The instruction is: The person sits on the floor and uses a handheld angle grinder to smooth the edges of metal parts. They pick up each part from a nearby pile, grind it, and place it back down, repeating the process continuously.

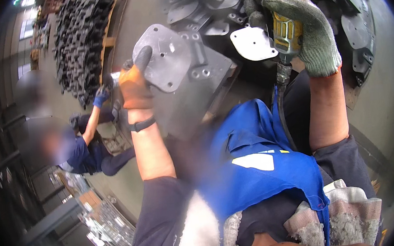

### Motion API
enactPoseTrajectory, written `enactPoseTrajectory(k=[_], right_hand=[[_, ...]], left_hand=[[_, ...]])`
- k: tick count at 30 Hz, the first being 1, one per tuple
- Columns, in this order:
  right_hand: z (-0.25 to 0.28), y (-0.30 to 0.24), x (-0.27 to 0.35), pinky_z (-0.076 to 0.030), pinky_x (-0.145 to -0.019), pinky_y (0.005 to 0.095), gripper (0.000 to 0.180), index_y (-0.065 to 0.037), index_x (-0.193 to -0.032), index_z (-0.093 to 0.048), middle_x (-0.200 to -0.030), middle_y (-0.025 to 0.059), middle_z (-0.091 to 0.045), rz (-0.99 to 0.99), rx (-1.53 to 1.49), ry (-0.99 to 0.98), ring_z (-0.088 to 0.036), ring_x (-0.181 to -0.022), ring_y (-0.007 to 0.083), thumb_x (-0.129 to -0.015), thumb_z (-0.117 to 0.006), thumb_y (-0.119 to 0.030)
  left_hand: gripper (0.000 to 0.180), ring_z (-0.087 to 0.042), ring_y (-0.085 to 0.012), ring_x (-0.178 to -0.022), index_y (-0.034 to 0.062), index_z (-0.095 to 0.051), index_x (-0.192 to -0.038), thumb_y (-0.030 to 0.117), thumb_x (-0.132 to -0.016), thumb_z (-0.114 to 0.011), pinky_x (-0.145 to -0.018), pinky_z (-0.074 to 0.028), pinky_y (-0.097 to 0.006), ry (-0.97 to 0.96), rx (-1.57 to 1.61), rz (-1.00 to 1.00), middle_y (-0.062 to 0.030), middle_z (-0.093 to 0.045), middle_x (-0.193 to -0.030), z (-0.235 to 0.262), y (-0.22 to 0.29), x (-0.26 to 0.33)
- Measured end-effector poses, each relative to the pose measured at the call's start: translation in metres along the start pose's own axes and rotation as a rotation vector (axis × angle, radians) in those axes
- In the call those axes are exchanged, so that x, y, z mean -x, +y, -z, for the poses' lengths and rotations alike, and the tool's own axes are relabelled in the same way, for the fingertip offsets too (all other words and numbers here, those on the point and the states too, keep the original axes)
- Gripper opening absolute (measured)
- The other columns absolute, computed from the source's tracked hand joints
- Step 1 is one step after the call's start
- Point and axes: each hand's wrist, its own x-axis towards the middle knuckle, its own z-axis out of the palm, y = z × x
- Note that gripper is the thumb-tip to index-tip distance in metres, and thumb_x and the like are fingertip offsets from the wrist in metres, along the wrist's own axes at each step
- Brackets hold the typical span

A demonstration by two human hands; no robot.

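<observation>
My left hand (135,87), in an orange glove with dark fingertips, grips the edge of a flat grey metal bracket (167,59). The bracket has a rounded plate with small holes, and an arm with more holes reaches away to its right. In my right hand (317,35), under a grey knitted glove, is a yellow air-powered tool (287,31). A metal fitting and dark hose (283,74) run from the tool's near end toward my blue apron (262,164). The tool's working end is cut off by the top edge.
Loose metal brackets (186,11) are heaped at the far side, and more plates (355,32) lie at the right. One pale plate (252,43) lies beside the tool. At left, another person (83,150) crouches near a pallet stacked with dark parts (82,44).
</observation>
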Motion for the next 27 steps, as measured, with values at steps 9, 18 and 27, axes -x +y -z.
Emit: enactPoseTrajectory(k=[9, 18, 27], right_hand=[[-0.106, -0.004, 0.031, -0.060, -0.081, 0.0330, 0.038, 0.008, -0.117, -0.067, -0.102, 0.0182, -0.073, -0.278, -0.225, -0.286, -0.074, -0.086, 0.0240, -0.100, -0.064, -0.026], [-0.159, 0.035, 0.065, -0.052, -0.073, 0.0284, 0.029, 0.006, -0.102, -0.070, -0.090, 0.0120, -0.070, -0.624, -0.018, -0.500, -0.067, -0.079, 0.0172, -0.092, -0.066, -0.021], [-0.201, 0.051, 0.068, -0.052, -0.070, 0.0252, 0.033, 0.000, -0.113, -0.070, -0.092, 0.0038, -0.070, -0.806, 0.456, -0.575, -0.064, -0.076, 0.0107, -0.087, -0.079, -0.018]], left_hand=[[0.050, -0.070, -0.0202, -0.099, -0.0003, -0.068, -0.122, 0.034, -0.087, -0.078, -0.083, -0.056, -0.034, 0.049, -0.138, 0.225, -0.0109, -0.073, -0.108, 0.201, -0.137, 0.020], [0.042, -0.070, -0.0421, -0.103, 0.0017, -0.074, -0.107, 0.033, -0.100, -0.047, -0.092, -0.057, -0.047, 0.283, -1.234, 0.031, -0.0242, -0.072, -0.110, 0.186, -0.198, -0.044], [0.045, -0.066, -0.0365, -0.116, 0.0087, -0.075, -0.114, 0.035, -0.104, -0.040, -0.102, -0.053, -0.042, 0.110, -1.171, 0.071, -0.0186, -0.070, -0.123, 0.187, -0.163, -0.035]])
